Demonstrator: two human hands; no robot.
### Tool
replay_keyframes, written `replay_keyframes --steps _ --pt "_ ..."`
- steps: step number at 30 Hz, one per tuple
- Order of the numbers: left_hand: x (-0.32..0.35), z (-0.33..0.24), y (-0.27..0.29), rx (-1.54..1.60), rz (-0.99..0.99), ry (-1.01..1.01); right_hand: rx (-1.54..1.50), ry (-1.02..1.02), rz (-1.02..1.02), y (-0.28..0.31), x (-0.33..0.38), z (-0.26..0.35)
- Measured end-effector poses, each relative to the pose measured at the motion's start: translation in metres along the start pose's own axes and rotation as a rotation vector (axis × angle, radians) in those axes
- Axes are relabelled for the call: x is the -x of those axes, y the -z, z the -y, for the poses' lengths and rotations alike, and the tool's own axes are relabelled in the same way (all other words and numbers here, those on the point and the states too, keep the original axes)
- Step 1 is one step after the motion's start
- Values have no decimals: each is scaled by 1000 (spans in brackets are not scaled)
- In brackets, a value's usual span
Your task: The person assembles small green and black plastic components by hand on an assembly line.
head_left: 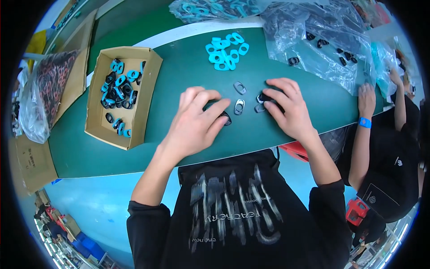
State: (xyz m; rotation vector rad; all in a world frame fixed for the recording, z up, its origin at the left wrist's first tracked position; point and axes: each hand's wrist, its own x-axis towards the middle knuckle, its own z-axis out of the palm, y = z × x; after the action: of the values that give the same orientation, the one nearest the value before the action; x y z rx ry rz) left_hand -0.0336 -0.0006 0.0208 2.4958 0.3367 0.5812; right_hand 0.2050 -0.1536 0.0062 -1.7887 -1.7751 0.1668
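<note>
My left hand (197, 119) lies palm down on the green table (179, 76), its fingertips pressing a small black oval part (226, 118). My right hand (286, 105) rests to its right, fingers curled over a black part (264, 97) and touching a grey one (259, 108). Between the hands lie two loose grey oval pieces (239, 87), one of them (239, 106) close to my left fingertips. A heap of light blue oval rings (226, 51) sits further back on the table.
A cardboard box (96, 101) at the left holds several black and blue rings. Clear plastic bags (322, 40) with black parts lie at the back right. Another person's hand (366, 99) with a blue wristband rests on the table's right end.
</note>
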Motion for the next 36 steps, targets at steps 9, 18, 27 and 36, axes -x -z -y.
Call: replay_keyframes --steps 9,18,27,36 --pt "13 -17 -3 -85 93 -2 16 195 167 -12 -28 36" --pt "22 2 -3 -81 -170 114 -75 147 246 -19 -35 40" --pt "17 8 -15 -101 -176 79 -87 74 250 -12 -32 41" --pt "28 13 42 -193 -1 214 -104 82 256 -10 -41 34"
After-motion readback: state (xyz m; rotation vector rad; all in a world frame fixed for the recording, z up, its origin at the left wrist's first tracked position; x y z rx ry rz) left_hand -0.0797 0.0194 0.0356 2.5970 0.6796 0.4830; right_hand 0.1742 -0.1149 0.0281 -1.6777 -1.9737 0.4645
